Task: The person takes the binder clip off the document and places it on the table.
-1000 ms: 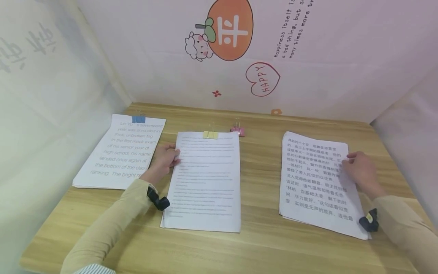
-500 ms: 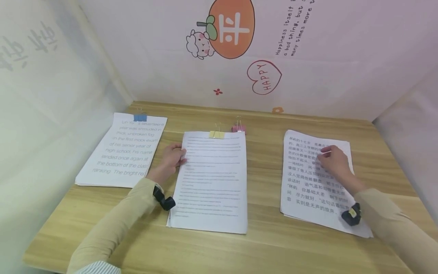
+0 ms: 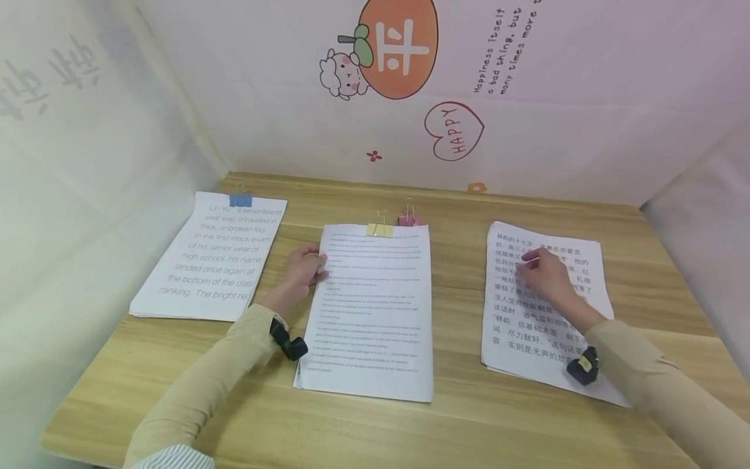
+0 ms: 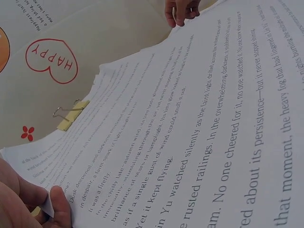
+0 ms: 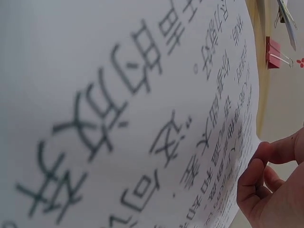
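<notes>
Three paper stacks lie on a wooden table (image 3: pixel 457 417). My left hand (image 3: pixel 310 268) grips the left edge of the middle stack (image 3: pixel 375 306), thumb on the page (image 4: pixel 59 206). A yellow binder clip (image 3: pixel 379 230) holds that stack's top edge. A loose pink binder clip (image 3: pixel 408 220) touches the edge just behind it. My right hand (image 3: pixel 532 262) rests on the upper part of the unclipped right stack (image 3: pixel 527 339) of Chinese text, fingers loosely curled, fingertips (image 5: pixel 256 171) on the sheet.
The left stack (image 3: pixel 205 260), in large English print, carries a blue binder clip (image 3: pixel 239 200). Printed fabric walls (image 3: pixel 527 130) close in the table at the back and both sides. Bare wood shows between the stacks and along the front edge.
My left hand has slid the middle stack to the right, up against the pink clip. My right hand has moved left from the right stack's right edge onto its upper middle.
</notes>
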A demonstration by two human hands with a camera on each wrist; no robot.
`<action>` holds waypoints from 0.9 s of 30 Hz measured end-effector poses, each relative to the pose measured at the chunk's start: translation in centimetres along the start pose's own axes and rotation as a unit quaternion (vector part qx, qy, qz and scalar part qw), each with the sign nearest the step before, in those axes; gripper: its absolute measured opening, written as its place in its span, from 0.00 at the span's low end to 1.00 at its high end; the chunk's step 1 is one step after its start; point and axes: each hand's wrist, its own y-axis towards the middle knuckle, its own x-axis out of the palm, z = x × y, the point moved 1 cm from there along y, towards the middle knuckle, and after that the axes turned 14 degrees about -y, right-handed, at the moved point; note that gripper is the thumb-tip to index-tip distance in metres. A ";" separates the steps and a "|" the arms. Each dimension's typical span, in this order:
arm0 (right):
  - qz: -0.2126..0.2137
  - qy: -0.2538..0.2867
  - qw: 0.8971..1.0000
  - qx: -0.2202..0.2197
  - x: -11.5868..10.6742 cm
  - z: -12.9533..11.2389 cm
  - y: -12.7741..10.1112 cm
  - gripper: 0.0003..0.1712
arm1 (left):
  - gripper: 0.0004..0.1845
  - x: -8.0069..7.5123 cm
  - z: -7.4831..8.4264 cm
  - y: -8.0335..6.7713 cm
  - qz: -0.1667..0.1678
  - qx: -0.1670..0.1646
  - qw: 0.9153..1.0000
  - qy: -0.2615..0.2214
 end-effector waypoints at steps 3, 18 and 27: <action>-0.003 0.006 1.000 -0.001 0.2 -0.5 0.0 0.23 | 0.19 0.0 0.1 -0.1 0.001 0.000 1.000 0.001; -0.024 0.025 0.999 -0.038 1.6 -3.8 0.1 0.22 | 0.18 0.0 -0.1 0.1 -0.002 -0.005 1.000 -0.015; -0.044 0.034 0.996 -0.067 2.6 -6.3 0.1 0.21 | 0.18 0.0 -0.3 0.3 0.002 -0.007 1.000 -0.025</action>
